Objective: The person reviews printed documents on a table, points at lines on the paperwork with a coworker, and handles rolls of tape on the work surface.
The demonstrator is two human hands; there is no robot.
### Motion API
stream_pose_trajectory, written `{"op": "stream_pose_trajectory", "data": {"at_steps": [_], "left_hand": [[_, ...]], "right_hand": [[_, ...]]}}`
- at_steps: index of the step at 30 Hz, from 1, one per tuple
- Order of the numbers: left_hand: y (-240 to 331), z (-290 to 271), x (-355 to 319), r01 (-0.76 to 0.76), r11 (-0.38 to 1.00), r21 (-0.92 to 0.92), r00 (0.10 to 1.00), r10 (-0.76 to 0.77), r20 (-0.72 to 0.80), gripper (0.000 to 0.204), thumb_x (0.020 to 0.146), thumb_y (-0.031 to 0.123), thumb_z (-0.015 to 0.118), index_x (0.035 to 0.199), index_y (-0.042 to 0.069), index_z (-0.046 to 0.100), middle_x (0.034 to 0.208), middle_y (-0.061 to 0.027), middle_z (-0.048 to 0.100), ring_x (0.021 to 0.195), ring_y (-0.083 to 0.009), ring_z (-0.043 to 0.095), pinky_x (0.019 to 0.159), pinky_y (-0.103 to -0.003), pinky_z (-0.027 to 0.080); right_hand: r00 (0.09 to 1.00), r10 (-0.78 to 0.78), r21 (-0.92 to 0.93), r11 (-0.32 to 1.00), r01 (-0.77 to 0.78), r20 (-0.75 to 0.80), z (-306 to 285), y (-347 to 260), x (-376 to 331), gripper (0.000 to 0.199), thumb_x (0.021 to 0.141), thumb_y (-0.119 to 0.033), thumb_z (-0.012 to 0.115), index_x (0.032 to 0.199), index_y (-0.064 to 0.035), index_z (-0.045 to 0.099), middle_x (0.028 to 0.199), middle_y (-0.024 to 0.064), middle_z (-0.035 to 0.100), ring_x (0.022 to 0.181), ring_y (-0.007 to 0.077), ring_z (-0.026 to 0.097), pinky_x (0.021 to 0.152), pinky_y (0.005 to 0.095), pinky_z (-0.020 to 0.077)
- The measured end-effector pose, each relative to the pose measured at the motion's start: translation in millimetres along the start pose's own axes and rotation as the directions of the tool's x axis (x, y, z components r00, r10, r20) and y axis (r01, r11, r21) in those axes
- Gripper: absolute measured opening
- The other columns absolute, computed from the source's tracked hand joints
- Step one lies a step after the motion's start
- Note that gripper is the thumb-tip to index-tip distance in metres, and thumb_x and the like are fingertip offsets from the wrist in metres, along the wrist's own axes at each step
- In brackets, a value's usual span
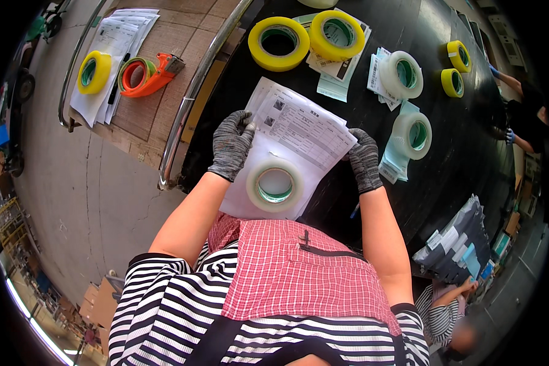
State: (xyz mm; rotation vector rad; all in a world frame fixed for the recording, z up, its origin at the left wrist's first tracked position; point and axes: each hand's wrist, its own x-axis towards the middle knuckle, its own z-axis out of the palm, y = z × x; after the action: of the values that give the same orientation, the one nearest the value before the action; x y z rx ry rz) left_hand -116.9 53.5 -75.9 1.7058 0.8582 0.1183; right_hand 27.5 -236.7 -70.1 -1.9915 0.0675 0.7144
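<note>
Both my hands wear grey knit gloves. They hold a small stack of printed paper sheets (302,128) by its two sides, over the black table. My left hand (232,143) pinches the left edge, thumb on top. My right hand (365,158) grips the right edge, its fingertips partly hidden behind the paper. Just below the sheets, a roll of clear tape (250,186) lies flat on white paper (305,196) close to my apron.
Yellow tape rolls (259,49) and clear rolls (425,137) rest on label stacks (333,90) across the black table (360,36). Left, a metal-railed cart (186,116) carries papers, a yellow roll (102,72) and an orange tape dispenser (155,85). Other people work at the right.
</note>
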Motion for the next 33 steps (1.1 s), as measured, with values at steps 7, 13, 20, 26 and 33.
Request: {"op": "stream_pose_trajectory", "data": {"at_steps": [7,13,20,26,33], "left_hand": [[-1,1,-1,-0.011,1.0,-0.009,1.0,0.011,-0.008,0.028,0.09,0.007,0.072,0.117,0.003,0.066,0.095,-0.0062,0.069,0.072,-0.0102,0.063,0.06,-0.026,0.055],[-14,2,4,-0.109,0.993,0.035,0.993,0.11,-0.031,0.027,0.09,0.007,0.072,0.115,0.003,0.067,0.094,-0.0068,0.069,0.073,-0.0114,0.065,0.063,-0.027,0.056],[-12,3,4,-0.062,0.997,0.036,0.998,0.062,-0.004,0.028,0.09,0.005,0.071,0.118,0.002,0.066,0.098,-0.0031,0.069,0.076,-0.0061,0.061,0.057,-0.021,0.054],[-17,-1,8,-0.078,0.995,0.06,0.997,0.078,0.009,0.032,0.086,0.01,0.076,0.116,0.003,0.068,0.093,-0.0075,0.069,0.081,-0.016,0.066,0.076,-0.031,0.055],[-16,-3,5,-0.063,0.993,0.103,0.998,0.06,0.033,0.035,0.084,0.012,0.077,0.117,0.005,0.068,0.087,-0.0059,0.067,0.077,-0.0172,0.063,0.076,-0.032,0.054]], "right_hand": [[1.0,0.004,0.018,1.0,-0.004,-0.015,-1,2,1,0.02,0.088,-0.005,0.068,0.108,-0.0024,0.071,0.092,0.0098,0.071,0.074,0.0169,0.07,0.057,0.03,0.0612],[1.0,-0.001,-0.008,1.0,0.001,-0.012,-1,-3,-1,0.021,0.088,-0.005,0.067,0.109,-0.0025,0.07,0.091,0.01,0.071,0.074,0.0169,0.07,0.057,0.0302,0.0612],[1.0,0.014,0.002,1.0,-0.014,0.0,-3,0,2,0.021,0.088,-0.007,0.068,0.109,-0.0024,0.07,0.09,0.0106,0.072,0.072,0.0174,0.07,0.056,0.0295,0.0597],[1.0,0.0,-0.012,1.0,0.0,-0.008,-1,-3,1,0.022,0.088,-0.006,0.067,0.109,-0.0023,0.07,0.09,0.0106,0.072,0.071,0.0174,0.07,0.056,0.0296,0.0597],[1.0,0.025,0.023,0.999,-0.024,-0.019,1,-2,0,0.021,0.087,-0.005,0.068,0.107,-0.0022,0.07,0.088,0.0094,0.071,0.07,0.0163,0.069,0.055,0.0287,0.0592]]}}
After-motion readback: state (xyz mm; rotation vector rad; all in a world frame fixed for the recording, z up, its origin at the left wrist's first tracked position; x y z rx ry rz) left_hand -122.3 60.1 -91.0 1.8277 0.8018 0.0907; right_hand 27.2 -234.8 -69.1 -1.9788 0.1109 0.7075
